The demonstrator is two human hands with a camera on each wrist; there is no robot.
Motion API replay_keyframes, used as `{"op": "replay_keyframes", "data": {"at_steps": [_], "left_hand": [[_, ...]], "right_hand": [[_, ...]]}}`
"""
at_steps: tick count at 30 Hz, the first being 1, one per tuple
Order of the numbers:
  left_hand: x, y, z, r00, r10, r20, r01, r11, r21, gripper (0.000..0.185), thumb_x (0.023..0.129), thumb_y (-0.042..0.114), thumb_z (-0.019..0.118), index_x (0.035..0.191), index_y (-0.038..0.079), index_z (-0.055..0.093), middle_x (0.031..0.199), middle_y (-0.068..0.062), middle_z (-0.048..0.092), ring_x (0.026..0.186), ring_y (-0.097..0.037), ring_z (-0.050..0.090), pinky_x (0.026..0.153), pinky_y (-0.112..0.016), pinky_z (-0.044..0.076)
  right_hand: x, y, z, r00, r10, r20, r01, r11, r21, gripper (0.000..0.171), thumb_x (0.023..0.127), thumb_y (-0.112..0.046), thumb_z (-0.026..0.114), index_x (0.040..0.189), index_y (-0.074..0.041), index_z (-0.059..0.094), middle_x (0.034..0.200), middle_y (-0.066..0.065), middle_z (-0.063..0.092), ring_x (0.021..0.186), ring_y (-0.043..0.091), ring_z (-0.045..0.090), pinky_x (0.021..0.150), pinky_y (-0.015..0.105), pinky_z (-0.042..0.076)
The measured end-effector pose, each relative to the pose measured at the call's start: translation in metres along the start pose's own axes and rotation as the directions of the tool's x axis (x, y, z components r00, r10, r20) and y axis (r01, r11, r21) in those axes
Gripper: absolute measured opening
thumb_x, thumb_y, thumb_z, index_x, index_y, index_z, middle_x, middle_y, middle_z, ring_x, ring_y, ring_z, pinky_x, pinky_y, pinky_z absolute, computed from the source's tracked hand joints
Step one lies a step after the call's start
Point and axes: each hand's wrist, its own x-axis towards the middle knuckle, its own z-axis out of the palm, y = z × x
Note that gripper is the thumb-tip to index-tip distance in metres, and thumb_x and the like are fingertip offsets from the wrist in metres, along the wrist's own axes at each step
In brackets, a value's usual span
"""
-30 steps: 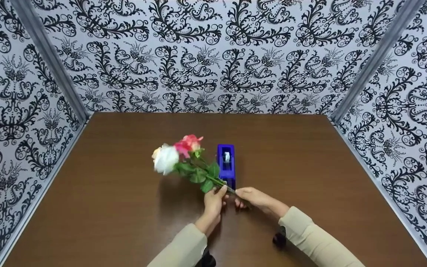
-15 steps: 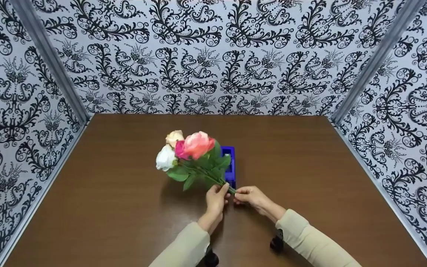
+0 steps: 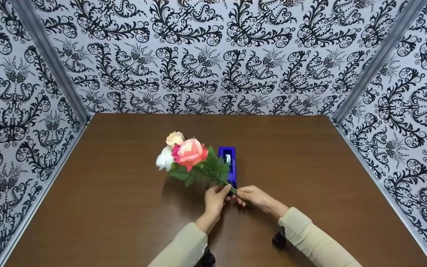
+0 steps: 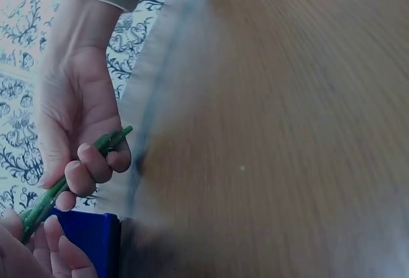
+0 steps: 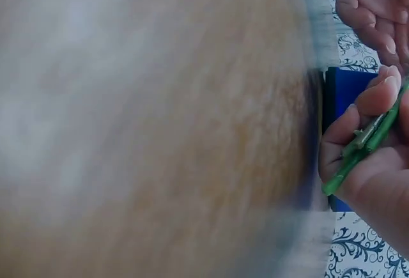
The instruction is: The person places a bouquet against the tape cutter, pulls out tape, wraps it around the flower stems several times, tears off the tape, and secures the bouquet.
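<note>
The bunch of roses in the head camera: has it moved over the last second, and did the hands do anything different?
The bunch of roses has been turned in the hands: the white rose that led a second ago now sits behind the coral one, and the peach bloom shows on top. Left hand and right hand still pinch the stems. The blue tape dispenser and table stayed put.

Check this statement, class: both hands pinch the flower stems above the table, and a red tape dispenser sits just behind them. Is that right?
Not quite: the tape dispenser is blue, not red, as the head view shows. The rest holds: the left hand and right hand both pinch the flower stems above the table.
</note>
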Motion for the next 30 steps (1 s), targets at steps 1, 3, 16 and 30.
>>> {"op": "replay_keyframes", "data": {"at_steps": [1, 3, 16, 30], "left_hand": [[0.000, 0.001, 0.000, 1.000, 0.003, -0.012, -0.003, 1.000, 0.011, 0.023, 0.085, 0.017, 0.065, 0.083, -0.006, 0.064, 0.059, -0.008, 0.062, 0.051, -0.012, 0.057, 0.050, -0.029, 0.046], [0.005, -0.004, 0.001, 0.999, 0.010, -0.035, -0.009, 1.000, 0.023, 0.025, 0.082, 0.020, 0.068, 0.081, -0.004, 0.065, 0.054, -0.006, 0.061, 0.047, -0.011, 0.057, 0.048, -0.028, 0.046], [0.010, -0.003, 0.003, 1.000, -0.011, -0.029, 0.010, 0.999, -0.038, 0.026, 0.078, 0.016, 0.071, 0.087, -0.006, 0.062, 0.069, -0.018, 0.067, 0.046, -0.011, 0.062, 0.046, -0.023, 0.048], [0.008, 0.001, -0.012, 0.999, 0.023, 0.046, -0.024, 1.000, 0.011, 0.042, 0.088, 0.026, 0.060, 0.109, -0.010, 0.057, 0.098, -0.024, 0.065, 0.047, -0.010, 0.060, 0.045, -0.023, 0.043]], "right_hand": [[0.000, 0.001, 0.001, 1.000, -0.014, -0.015, 0.013, 1.000, -0.014, 0.033, 0.096, -0.010, 0.045, 0.091, 0.022, 0.052, 0.068, -0.003, 0.056, 0.060, 0.006, 0.052, 0.059, 0.019, 0.044], [0.000, 0.002, 0.001, 0.999, -0.037, -0.038, 0.035, 0.999, -0.039, 0.032, 0.094, -0.009, 0.048, 0.090, 0.022, 0.053, 0.067, -0.004, 0.057, 0.059, 0.006, 0.052, 0.060, 0.020, 0.044], [-0.003, -0.012, -0.005, 0.993, 0.075, -0.093, -0.068, 0.995, 0.076, 0.023, 0.088, -0.002, 0.055, 0.100, 0.017, 0.060, 0.066, -0.003, 0.061, 0.061, 0.006, 0.057, 0.062, 0.020, 0.048], [0.003, -0.018, -0.001, 0.996, 0.026, 0.086, -0.028, 0.999, 0.028, 0.009, 0.093, -0.005, 0.046, 0.093, 0.002, 0.051, 0.074, -0.001, 0.059, 0.057, 0.004, 0.052, 0.054, 0.019, 0.042]]}}
